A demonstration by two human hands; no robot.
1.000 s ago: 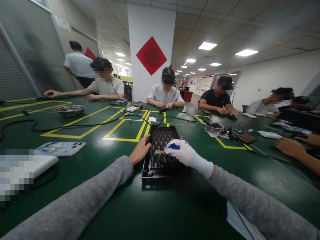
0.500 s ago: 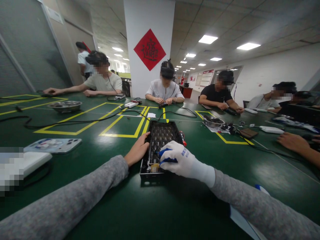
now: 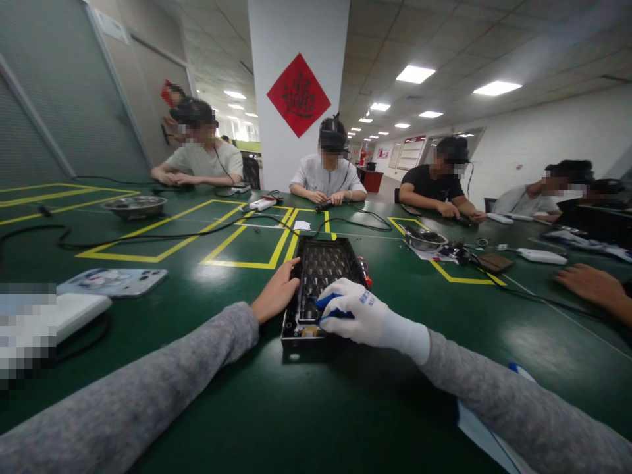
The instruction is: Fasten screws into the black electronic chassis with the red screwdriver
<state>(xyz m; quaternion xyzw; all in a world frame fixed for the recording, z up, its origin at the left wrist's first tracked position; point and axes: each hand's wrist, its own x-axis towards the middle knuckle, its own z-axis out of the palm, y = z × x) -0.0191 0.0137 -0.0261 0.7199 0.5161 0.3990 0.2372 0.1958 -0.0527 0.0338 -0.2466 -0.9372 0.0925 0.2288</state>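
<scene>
A black rectangular case (image 3: 292, 341) lies lengthwise before me on the green table. Inside it sits a dark panel (image 3: 323, 264) covered with rows of small shiny bumps, and a yellowish part (image 3: 310, 332) shows at the case's near end. My bare left hand (image 3: 277, 291) is closed around the left wall, thumb on top. Over the near right part of the panel, my right hand (image 3: 356, 312) wears a white glove with blue fingertips. Its fingers are curled together against the panel; what is between them is hidden. A red-and-clear object (image 3: 364, 271) stands beside the case's right wall.
A phone (image 3: 116, 282) and a white device (image 3: 81, 319) lie to the left. Metal bowls (image 3: 135, 207) stand at left and right, the right one among loose parts. Black cables (image 3: 197, 232) cross the table. Several people sit opposite; another person's hand (image 3: 587, 282) rests at right.
My right hand has moved slightly down and left, and the panel's near end now sits farther back inside the case. The yellowish part shows at the near end. My left hand keeps its hold.
</scene>
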